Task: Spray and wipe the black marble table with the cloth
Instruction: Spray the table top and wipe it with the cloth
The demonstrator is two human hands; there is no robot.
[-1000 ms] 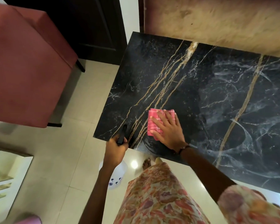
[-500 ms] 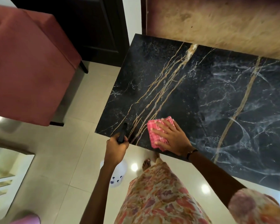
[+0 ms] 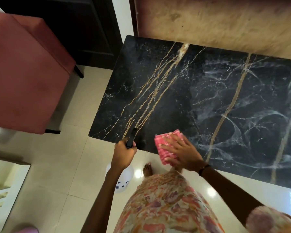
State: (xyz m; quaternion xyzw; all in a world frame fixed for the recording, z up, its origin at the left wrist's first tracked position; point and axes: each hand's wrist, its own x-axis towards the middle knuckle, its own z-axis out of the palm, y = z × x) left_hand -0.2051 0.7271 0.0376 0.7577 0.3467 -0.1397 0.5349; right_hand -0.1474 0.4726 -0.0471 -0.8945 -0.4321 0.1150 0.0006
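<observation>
The black marble table (image 3: pixel 200 98) with gold and white veins fills the middle and right of the view. My right hand (image 3: pixel 183 152) lies flat on a folded pink cloth (image 3: pixel 165 145) at the table's near edge, and part of the cloth hangs past that edge. My left hand (image 3: pixel 124 152) is shut on the black trigger head of a white spray bottle (image 3: pixel 124 180), held just off the table's near left corner. The bottle's white body hangs below my wrist. Pale wipe streaks show on the right half of the top.
A red upholstered chair (image 3: pixel 23 73) stands to the left of the table on the cream tile floor (image 3: pixel 57 165). A beige wall panel (image 3: pixel 217 22) runs along the table's far edge, and a dark door (image 3: pixel 74 22) lies beyond. My bare foot (image 3: pixel 147 169) is near the edge.
My right hand has dragged the pink cloth toward me, from well on the top to the near edge, where it now overhangs. My left hand keeps the spray bottle in about the same place.
</observation>
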